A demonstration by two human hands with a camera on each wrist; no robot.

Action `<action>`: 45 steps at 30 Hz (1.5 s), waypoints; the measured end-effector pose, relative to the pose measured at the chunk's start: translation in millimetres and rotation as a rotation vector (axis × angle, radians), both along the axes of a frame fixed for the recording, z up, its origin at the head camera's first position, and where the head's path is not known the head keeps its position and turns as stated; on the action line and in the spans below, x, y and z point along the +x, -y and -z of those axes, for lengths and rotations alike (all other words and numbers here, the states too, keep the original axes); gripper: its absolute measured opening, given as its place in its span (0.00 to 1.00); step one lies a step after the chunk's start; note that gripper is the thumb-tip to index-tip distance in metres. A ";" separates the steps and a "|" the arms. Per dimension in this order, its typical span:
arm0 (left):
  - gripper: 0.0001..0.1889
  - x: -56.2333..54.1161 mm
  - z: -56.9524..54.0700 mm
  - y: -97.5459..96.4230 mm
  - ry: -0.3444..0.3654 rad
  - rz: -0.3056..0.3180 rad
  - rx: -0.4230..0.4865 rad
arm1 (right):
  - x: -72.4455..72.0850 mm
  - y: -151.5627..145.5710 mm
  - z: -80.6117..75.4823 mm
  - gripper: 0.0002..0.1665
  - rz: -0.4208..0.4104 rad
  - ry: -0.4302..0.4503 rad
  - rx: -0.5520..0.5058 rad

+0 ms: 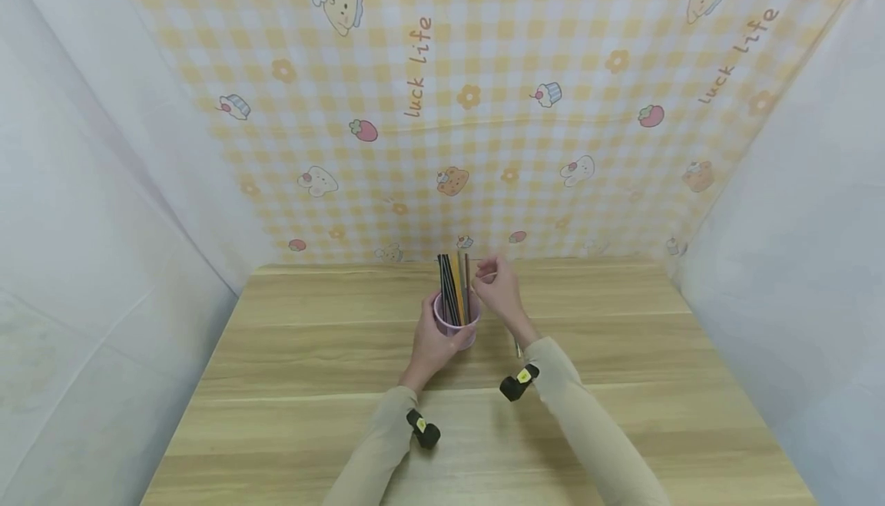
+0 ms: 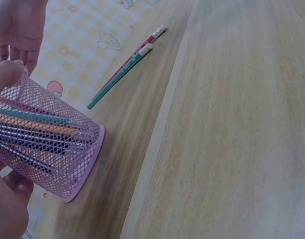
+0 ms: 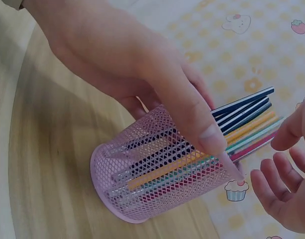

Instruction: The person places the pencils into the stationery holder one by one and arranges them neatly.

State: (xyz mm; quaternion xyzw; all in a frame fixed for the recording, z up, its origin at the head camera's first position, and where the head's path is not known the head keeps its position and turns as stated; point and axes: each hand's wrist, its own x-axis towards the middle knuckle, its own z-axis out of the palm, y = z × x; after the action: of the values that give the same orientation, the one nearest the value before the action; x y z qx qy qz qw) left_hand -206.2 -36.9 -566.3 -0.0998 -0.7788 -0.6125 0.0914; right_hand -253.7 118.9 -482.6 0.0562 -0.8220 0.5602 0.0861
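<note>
A pink mesh pencil cup (image 3: 157, 169) stands upright on the table with several pencils (image 1: 452, 291) in it, black, orange, green and red. My left hand (image 1: 437, 337) grips the cup round its side, the thumb (image 3: 209, 139) lying along the wall near the rim. Just right of the pencils' upper ends is my right hand (image 1: 499, 289), its fingers loosely bent and nothing seen between them. In the right wrist view its fingertips (image 3: 286, 137) are close beside the red pencil's end (image 3: 256, 148).
A red pencil (image 2: 135, 57) and a green pencil (image 2: 120, 77) with white erasers lie side by side on the wooden table (image 1: 311, 429), right of the cup. Behind the table hangs a yellow checked cloth (image 1: 484, 137); white sheets (image 1: 90, 222) hang at both sides.
</note>
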 end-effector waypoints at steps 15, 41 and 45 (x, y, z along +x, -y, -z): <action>0.50 -0.9 -0.9 0.1 -0.020 -0.027 -0.019 | -4.9 -15.6 8.2 0.19 0.055 0.056 0.019; 0.50 0.3 -1.1 0.3 0.028 -0.006 -0.016 | -11.0 -76.0 45.1 0.24 0.133 0.269 0.155; 0.51 0.6 -0.7 -0.3 0.033 -0.003 -0.018 | -8.2 -79.7 52.0 0.24 0.136 0.291 0.143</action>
State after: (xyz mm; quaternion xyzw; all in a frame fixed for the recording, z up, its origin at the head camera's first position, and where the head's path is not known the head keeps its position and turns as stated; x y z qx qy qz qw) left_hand -205.6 -36.6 -565.5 -0.0893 -0.7858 -0.6070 0.0784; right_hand -261.9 198.7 -534.6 -0.0751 -0.8654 0.4955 -0.0003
